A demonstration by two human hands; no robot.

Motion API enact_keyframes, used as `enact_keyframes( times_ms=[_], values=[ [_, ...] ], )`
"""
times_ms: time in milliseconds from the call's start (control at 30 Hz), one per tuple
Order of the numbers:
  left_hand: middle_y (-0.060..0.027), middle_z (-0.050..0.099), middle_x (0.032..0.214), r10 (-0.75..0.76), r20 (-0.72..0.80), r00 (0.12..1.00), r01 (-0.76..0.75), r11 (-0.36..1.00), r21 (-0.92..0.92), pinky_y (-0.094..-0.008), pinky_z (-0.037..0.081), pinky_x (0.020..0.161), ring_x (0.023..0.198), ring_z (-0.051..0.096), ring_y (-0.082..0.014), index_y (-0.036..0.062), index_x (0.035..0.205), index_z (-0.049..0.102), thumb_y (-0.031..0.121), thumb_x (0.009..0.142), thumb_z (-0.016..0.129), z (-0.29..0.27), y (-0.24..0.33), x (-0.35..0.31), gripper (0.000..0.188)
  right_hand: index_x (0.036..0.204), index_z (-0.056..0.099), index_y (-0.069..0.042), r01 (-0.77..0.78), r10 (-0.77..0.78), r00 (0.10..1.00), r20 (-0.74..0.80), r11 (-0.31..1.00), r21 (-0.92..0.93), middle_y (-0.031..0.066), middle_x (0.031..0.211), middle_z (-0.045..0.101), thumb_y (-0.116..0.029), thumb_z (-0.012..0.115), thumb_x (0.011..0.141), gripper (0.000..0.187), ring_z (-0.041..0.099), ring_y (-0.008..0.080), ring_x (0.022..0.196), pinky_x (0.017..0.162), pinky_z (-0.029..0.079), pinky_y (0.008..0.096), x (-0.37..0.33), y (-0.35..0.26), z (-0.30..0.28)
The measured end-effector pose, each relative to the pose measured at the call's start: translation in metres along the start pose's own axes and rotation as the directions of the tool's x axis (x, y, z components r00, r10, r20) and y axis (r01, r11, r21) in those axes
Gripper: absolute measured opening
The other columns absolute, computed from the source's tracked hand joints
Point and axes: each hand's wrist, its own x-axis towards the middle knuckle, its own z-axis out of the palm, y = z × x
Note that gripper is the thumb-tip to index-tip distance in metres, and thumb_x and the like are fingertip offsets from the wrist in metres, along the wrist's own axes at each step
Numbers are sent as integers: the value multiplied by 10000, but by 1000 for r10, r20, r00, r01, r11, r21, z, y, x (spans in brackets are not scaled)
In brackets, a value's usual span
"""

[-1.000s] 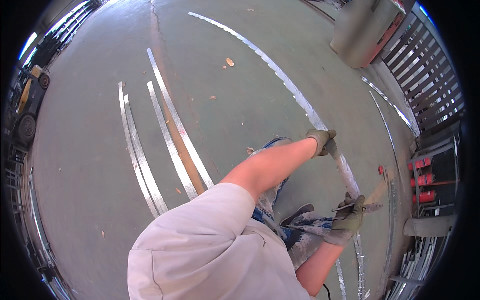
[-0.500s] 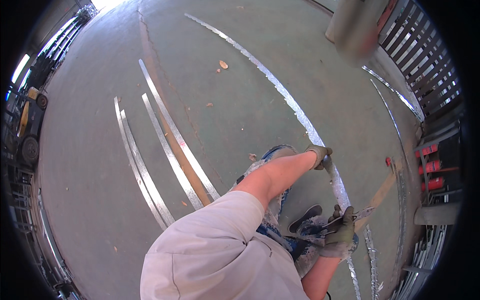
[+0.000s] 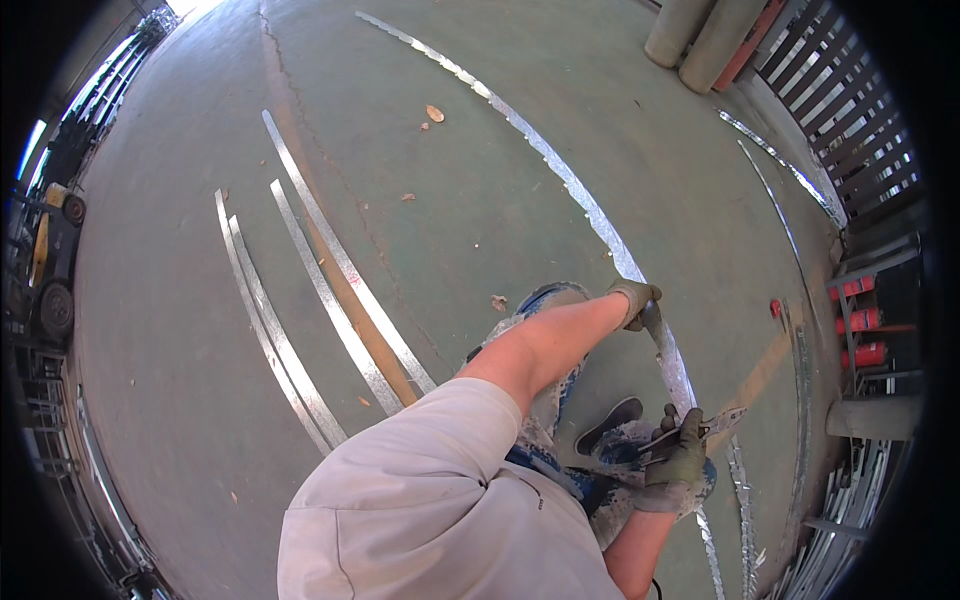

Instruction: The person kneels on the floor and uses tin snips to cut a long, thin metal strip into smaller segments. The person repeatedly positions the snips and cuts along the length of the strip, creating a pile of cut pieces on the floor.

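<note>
My gloved left hand [image 3: 636, 303] is closed around a long, thin silver metal strip [image 3: 600, 226] with a ragged edge. The strip runs from the far floor, through that hand and down toward my right hand. Beside its near part, my gloved right hand [image 3: 682, 462] grips a metal pliers-like hand tool [image 3: 722, 422], whose silver end points right. Whether it is pliers or snips cannot be made out. The fingers hide where the tool and strip meet. Below my right hand, another length of ragged strip [image 3: 709, 550] shows; its link to the held one is hidden.
Several flat metal strips [image 3: 340, 325] lie on the floor at left. Ragged strips [image 3: 745, 510] lie at right, near a rack with red cylinders [image 3: 866, 354]. A slatted barrier [image 3: 845, 110] and columns [image 3: 682, 30] stand far right; a wheeled vehicle [image 3: 50, 260] is at left.
The view has shifted slightly, so the floor strips sit a little further left and up. Both hands keep their hold, with little visible movement along the strip.
</note>
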Motion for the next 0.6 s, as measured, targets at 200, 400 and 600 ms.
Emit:
enact_keyframes(
  times_ms=[200,400,600],
  values=[
    [-129,686,772,17,-17,1000,-16,999,48,-349,466,391,478,573,-182,3,904,694,227,860,783,-1,4,-9,245,1229,623,-20,18,-20,999,-29,998,-58,109,1011,758,-344,720,1003,406,663,129,715,610,532,278,-2,1,2],
    [-132,692,783,26,-21,999,-24,992,120,-339,460,382,466,572,-186,18,893,681,283,861,786,-1,3,-4,286,1200,610,-92,10,-14,999,-45,996,-91,107,966,757,-348,697,1015,328,668,129,705,575,518,276,0,2,3],
    [-124,690,772,66,29,997,-70,982,177,-327,439,364,458,569,-190,32,863,656,315,860,792,-1,0,-7,314,1208,619,-22,35,-35,999,-10,996,-77,121,987,754,-300,703,1018,347,678,151,717,638,554,290,-7,1,4]
  ],
)
